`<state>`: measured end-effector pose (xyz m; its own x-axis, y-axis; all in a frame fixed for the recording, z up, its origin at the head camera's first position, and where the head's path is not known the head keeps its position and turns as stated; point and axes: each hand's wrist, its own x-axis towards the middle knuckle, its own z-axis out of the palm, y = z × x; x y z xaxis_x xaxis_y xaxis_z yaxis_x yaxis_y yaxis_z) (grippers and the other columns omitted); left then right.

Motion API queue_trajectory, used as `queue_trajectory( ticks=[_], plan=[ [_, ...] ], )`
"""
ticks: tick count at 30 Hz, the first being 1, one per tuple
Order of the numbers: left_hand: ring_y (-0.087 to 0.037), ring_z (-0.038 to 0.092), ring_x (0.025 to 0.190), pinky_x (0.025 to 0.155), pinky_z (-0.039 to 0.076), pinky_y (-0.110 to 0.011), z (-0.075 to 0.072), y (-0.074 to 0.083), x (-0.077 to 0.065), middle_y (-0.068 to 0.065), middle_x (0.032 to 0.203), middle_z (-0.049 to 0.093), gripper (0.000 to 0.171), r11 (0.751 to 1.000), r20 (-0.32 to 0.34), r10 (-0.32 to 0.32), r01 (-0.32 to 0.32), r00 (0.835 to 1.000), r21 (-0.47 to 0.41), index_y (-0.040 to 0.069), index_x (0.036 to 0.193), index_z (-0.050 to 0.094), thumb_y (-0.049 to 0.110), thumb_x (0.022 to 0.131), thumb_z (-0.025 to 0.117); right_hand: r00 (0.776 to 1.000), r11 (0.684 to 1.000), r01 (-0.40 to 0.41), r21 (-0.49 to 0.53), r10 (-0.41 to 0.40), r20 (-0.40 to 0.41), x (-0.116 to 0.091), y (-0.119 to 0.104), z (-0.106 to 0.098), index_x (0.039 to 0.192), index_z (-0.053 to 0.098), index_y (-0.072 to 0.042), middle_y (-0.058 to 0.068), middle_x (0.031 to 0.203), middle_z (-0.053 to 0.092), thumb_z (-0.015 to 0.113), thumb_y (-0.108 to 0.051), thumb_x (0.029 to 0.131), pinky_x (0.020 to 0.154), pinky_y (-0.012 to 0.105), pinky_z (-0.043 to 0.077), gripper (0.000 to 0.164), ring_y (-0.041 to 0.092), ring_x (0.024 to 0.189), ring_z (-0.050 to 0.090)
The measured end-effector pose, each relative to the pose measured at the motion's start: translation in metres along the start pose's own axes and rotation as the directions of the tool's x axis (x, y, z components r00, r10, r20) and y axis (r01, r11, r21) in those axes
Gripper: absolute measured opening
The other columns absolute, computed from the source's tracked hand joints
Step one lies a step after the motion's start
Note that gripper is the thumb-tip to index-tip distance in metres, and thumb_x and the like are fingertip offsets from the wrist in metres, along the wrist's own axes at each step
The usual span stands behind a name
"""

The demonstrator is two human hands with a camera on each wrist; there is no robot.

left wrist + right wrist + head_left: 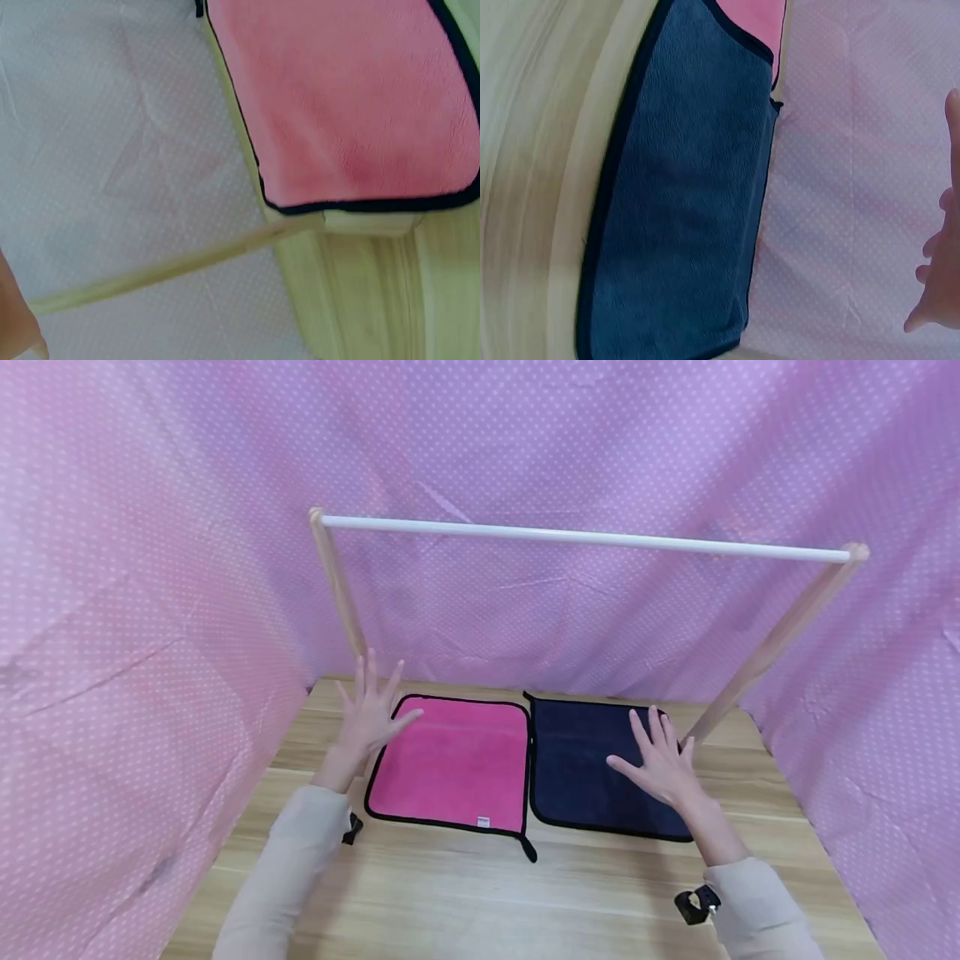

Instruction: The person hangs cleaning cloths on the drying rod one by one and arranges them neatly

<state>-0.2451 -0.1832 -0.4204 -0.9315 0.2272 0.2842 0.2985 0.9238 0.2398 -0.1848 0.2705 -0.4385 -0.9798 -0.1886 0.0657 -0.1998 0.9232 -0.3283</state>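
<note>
Head view: pink dotted fabric [112, 610] hangs down the left side and across the top of the frame. Left of centre, the left hand [367, 718] has its fingers spread wide, in front of the lower part of a wooden post [337, 581]; its thumb overlaps the upper left edge of a pink cloth [453, 760]. From that post's top a white bar [585, 537] runs across the upper frame to the right. The pink cloth lies flat, black-edged, on the wood-grain table [465, 893] at mid-frame, a small label [483, 822] near its lower edge and a black loop [528, 849] at its lower right corner. Just beside it, right of centre, lies a dark blue cloth [573, 768], also flat. The right hand [663, 768] shows over its right part, fingers spread wide, apart from the cloth. Farther right, a second wooden post [780, 643] slants up to the bar.

In the left wrist view the pink cloth fills the upper right. In the right wrist view the dark blue cloth runs from lower left to top centre.
</note>
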Motion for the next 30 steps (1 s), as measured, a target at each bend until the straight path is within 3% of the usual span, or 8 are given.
queue_trajectory(
  ticks=[3,6,9,14,17,21,26,30],
  plan=[
    [-0.038,-0.017,0.135,0.096,-0.006,-0.074,-0.006,-0.007,0.004,-0.016,0.147,-0.027,0.086,1.0,-0.068,-0.003,0.001,0.998,-0.021,0.028,0.147,0.0,0.072,0.082,0.033,1.0,0.999,0.001,0.034,-0.001,0.006,0.002,-0.004,0.007,0.148,0.004,-0.013,0.025,0.15,-0.002,0.051,-0.057,0.084,0.095,0.075,-0.004,0.09,0.046,0.134,-0.002],
    [-0.04,-0.014,0.135,0.098,-0.001,-0.074,-0.011,-0.016,0.009,-0.019,0.146,-0.027,0.088,0.998,-0.134,-0.02,0.012,0.991,-0.058,0.029,0.147,-0.003,0.065,0.083,0.044,1.0,0.996,-0.006,0.085,0.005,0.016,0.005,-0.008,0.015,0.148,0.005,-0.012,0.025,0.15,-0.002,0.052,-0.055,0.084,0.097,0.073,-0.006,0.089,0.046,0.134,-0.002],
    [-0.047,-0.006,0.134,0.098,0.008,-0.073,-0.015,-0.024,0.015,-0.026,0.146,-0.02,0.091,0.992,-0.209,-0.047,0.022,0.977,-0.122,0.026,0.147,-0.002,0.051,0.082,0.058,0.999,0.99,-0.018,0.14,0.014,0.031,0.008,-0.013,0.024,0.148,0.006,-0.011,0.024,0.15,-0.002,0.052,-0.054,0.085,0.098,0.072,-0.005,0.089,0.046,0.134,-0.002],
    [-0.056,0.011,0.128,0.096,0.02,-0.072,-0.019,-0.038,0.023,-0.034,0.145,-0.002,0.091,0.977,-0.307,-0.075,0.009,0.949,-0.212,0.017,0.147,0.005,0.034,0.081,0.066,0.998,0.972,-0.02,0.233,0.007,0.057,0.015,-0.022,0.042,0.147,0.006,-0.008,0.025,0.15,0.0,0.052,-0.05,0.086,0.099,0.072,-0.002,0.087,0.045,0.135,0.0],
    [-0.057,0.022,0.123,0.095,0.028,-0.068,-0.02,-0.045,0.028,-0.037,0.14,0.011,0.09,0.983,-0.378,-0.016,-0.055,0.926,-0.177,0.011,0.145,0.009,0.027,0.079,0.069,0.997,0.957,-0.019,0.29,-0.002,0.071,0.019,-0.028,0.055,0.147,0.005,-0.007,0.024,0.15,0.001,0.052,-0.047,0.088,0.1,0.071,0.002,0.086,0.045,0.135,0.002],
    [-0.053,0.029,0.122,0.1,0.03,-0.061,-0.02,-0.054,0.036,-0.038,0.136,0.022,0.088,0.971,-0.471,0.125,-0.206,0.873,-0.124,0.002,0.141,0.012,0.016,0.078,0.071,0.995,0.912,-0.012,0.41,-0.029,0.092,0.023,-0.039,0.075,0.147,-0.001,-0.007,0.022,0.151,-0.003,0.052,-0.043,0.089,0.102,0.068,0.004,0.086,0.042,0.136,0.0],
    [-0.048,0.028,0.126,0.105,0.026,-0.055,-0.02,-0.059,0.045,-0.036,0.137,0.025,0.089,0.934,-0.499,0.211,-0.324,0.84,-0.15,0.004,0.145,0.005,0.008,0.081,0.066,0.991,0.83,-0.005,0.557,-0.073,0.116,0.027,-0.053,0.1,0.146,-0.004,-0.006,0.018,0.152,-0.005,0.054,-0.034,0.091,0.108,0.06,0.005,0.085,0.037,0.137,-0.004],
    [-0.048,0.033,0.122,0.105,0.029,-0.053,-0.021,-0.061,0.05,-0.037,0.134,0.029,0.085,0.911,-0.517,0.231,-0.37,0.824,-0.183,-0.001,0.144,0.004,0.001,0.083,0.062,0.988,0.794,-0.009,0.608,-0.088,0.128,0.03,-0.062,0.116,0.146,-0.002,-0.002,0.019,0.152,-0.002,0.054,-0.029,0.091,0.11,0.057,0.006,0.082,0.036,0.138,-0.002]
  ],
)
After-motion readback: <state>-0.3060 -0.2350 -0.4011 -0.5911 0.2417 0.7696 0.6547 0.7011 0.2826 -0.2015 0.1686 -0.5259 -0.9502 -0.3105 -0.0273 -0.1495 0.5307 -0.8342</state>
